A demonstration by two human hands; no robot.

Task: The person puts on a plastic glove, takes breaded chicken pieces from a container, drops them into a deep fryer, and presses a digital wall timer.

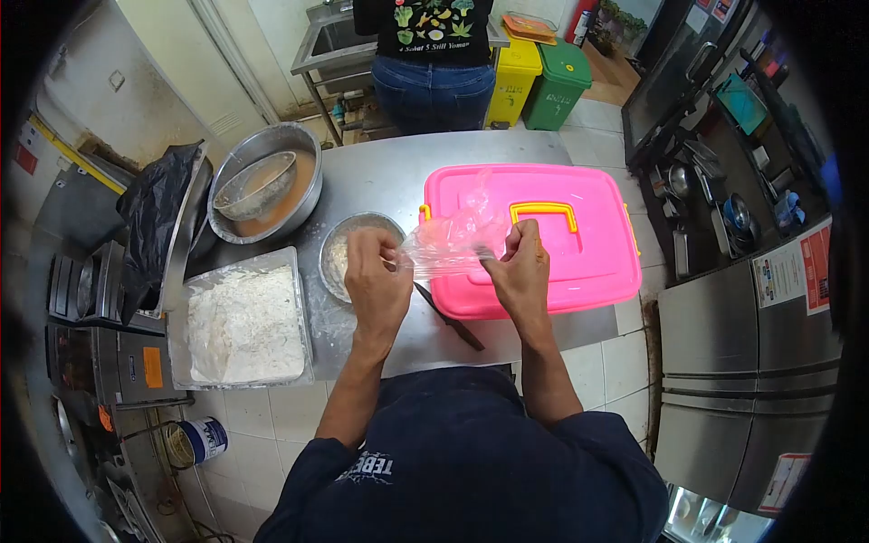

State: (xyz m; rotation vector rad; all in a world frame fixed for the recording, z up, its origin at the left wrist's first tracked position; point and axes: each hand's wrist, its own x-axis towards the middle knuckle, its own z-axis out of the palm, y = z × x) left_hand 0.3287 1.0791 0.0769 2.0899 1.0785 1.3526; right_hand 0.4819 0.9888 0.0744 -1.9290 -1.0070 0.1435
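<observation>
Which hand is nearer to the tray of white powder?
Left. The left hand is right of the tray, apart from it; the right hand is farther right, over the pink box.

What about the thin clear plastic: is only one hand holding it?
No, the left hand and the right hand both pinch the clear plastic, at opposite sides.

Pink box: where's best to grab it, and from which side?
Probably by the yellow handle atop the pink box, from above and the right: its long crossbar shows, centrally placed, and nothing covers its right end. The right hand, pinching the clear plastic bag, crowds its left end.
</observation>
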